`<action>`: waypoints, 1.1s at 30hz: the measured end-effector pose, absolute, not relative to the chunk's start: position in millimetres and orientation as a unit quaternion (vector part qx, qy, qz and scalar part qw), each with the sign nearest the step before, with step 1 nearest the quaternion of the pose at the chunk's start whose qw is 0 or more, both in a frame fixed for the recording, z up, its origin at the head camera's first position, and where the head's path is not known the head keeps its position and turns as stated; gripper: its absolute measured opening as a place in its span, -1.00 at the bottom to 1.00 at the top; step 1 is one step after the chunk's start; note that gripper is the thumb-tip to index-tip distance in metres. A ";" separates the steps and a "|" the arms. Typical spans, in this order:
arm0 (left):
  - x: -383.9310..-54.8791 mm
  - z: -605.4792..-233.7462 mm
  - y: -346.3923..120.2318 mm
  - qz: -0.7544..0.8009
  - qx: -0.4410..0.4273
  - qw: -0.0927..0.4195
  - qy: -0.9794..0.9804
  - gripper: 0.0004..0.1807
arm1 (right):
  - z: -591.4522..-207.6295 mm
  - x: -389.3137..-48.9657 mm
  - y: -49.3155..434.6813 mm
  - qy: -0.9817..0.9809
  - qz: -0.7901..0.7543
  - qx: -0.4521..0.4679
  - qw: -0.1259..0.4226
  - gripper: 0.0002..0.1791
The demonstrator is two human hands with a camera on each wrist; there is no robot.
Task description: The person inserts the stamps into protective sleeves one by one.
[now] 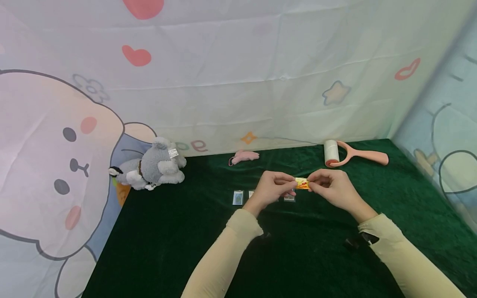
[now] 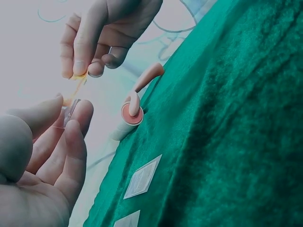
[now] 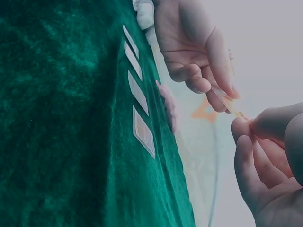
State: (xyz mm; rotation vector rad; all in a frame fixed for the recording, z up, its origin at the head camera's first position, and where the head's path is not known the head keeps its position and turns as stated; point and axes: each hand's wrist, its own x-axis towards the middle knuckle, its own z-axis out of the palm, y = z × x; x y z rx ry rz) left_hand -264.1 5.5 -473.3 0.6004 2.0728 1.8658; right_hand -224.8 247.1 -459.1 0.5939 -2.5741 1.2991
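Observation:
Between my two hands, raised over the green cloth, is a small yellow and orange printed card. My left hand pinches its left end between thumb and fingers. Clear plastic shows at those fingertips in the left wrist view. The opposite end of the card is pinched by my right hand, thumb against fingers. Below on the cloth lies a row of several small flat cards with clear borders. In the head view my left hand hides part of that row; its leftmost card has a blue face.
A grey plush toy lies at the table's back left. Along the back edge are a small pink plush-like item and a lint roller with a pink handle. Behind the dark green cloth hangs a printed curtain.

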 end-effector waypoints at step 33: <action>-261.5 -472.0 11.0 0.632 0.226 0.160 0.724 -0.83 | -458.7 -229.0 246.4 -0.838 0.495 0.226 0.048 -0.74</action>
